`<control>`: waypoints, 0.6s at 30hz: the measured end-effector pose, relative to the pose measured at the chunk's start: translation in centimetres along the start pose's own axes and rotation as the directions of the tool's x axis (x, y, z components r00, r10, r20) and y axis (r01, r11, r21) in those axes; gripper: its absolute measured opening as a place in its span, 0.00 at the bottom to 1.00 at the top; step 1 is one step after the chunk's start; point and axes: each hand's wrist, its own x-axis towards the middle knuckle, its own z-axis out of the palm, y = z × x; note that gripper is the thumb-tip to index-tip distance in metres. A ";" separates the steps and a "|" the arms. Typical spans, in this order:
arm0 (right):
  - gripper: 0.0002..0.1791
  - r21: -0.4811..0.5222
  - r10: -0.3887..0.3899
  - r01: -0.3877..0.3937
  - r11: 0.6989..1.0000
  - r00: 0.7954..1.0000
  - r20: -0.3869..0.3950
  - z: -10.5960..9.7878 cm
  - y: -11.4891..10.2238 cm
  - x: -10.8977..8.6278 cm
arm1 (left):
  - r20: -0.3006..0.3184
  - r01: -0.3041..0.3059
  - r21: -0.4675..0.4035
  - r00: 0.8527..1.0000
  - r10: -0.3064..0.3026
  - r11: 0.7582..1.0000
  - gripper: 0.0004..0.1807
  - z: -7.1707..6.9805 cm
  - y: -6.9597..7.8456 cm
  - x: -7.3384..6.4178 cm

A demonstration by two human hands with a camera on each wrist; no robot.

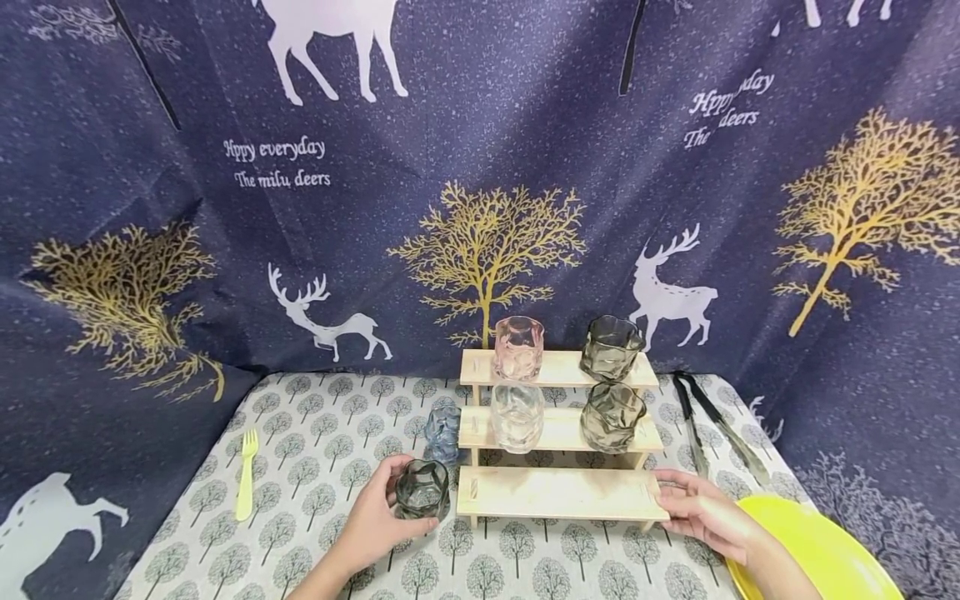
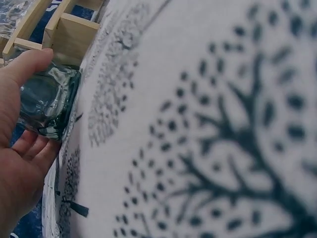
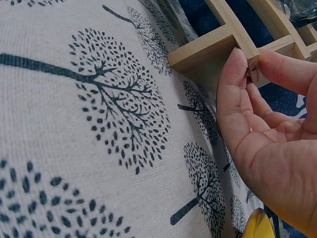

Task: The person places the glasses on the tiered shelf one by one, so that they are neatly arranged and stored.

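My left hand (image 1: pixel 384 508) grips a dark grey glass cup (image 1: pixel 422 490), thumb on one side and fingers on the other, just left of the lowest shelf. The left wrist view shows the same glass cup (image 2: pixel 47 99) low over the cloth. My right hand (image 1: pixel 701 510) pinches the right end of the bottom board on a three-step wooden rack (image 1: pixel 551 492). In the right wrist view, thumb and fingers close on the board's corner (image 3: pixel 253 64). A pink glass (image 1: pixel 519 348) and a dark glass (image 1: pixel 611 348) stand on the top step; a clear glass (image 1: pixel 517 417) and another dark glass (image 1: pixel 613 417) on the middle one.
A blue glass (image 1: pixel 443 431) stands on the cloth behind my left hand. Far left lies a yellow fork (image 1: pixel 247 475). Black-handled tongs (image 1: pixel 720 425) lie right of the rack, and a yellow plate (image 1: pixel 817 550) sits by my right forearm. A patterned curtain (image 1: pixel 450 125) hangs behind.
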 end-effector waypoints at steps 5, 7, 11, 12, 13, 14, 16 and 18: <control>0.18 -0.001 0.005 -0.005 1.000 1.000 -0.003 0.1 -0.1 0.0 | -0.031 -0.002 0.046 1.000 0.004 0.999 0.56 0.0 0.3 -0.1; 0.18 -0.002 0.008 -0.008 1.000 1.000 -0.005 0.1 -0.2 -0.1 | -0.047 -0.003 0.060 0.999 0.005 0.998 0.55 0.0 0.6 -0.3; 0.18 -0.003 0.016 -0.016 1.000 1.000 -0.007 0.1 -0.2 -0.1 | -0.111 -0.018 0.122 0.993 0.032 0.992 0.54 0.2 1.2 -0.6; 0.18 -0.001 0.018 -0.018 1.000 1.000 -0.008 0.1 -0.2 -0.2 | -0.131 -0.026 0.141 0.990 0.045 0.990 0.54 0.3 1.5 -0.8; 0.17 0.000 0.021 -0.021 1.000 1.000 -0.010 0.1 -0.2 -0.2 | -0.156 -0.035 0.164 0.986 0.061 0.986 0.54 0.3 1.7 -0.9; 0.17 0.001 0.022 -0.022 1.000 1.000 -0.012 0.1 -0.2 -0.1 | -0.178 -0.044 0.181 0.981 0.077 0.982 0.53 0.4 1.9 -1.0; 0.17 0.001 0.025 -0.025 1.000 1.000 -0.018 0.1 -0.2 -0.1 | -0.212 -0.057 0.195 0.972 0.098 0.979 0.52 0.5 2.4 -1.3; 0.18 -0.004 0.025 -0.025 1.000 0.999 -0.024 0.1 -0.2 -0.1 | -0.227 -0.071 0.191 0.967 0.114 0.979 0.51 0.6 3.0 -1.5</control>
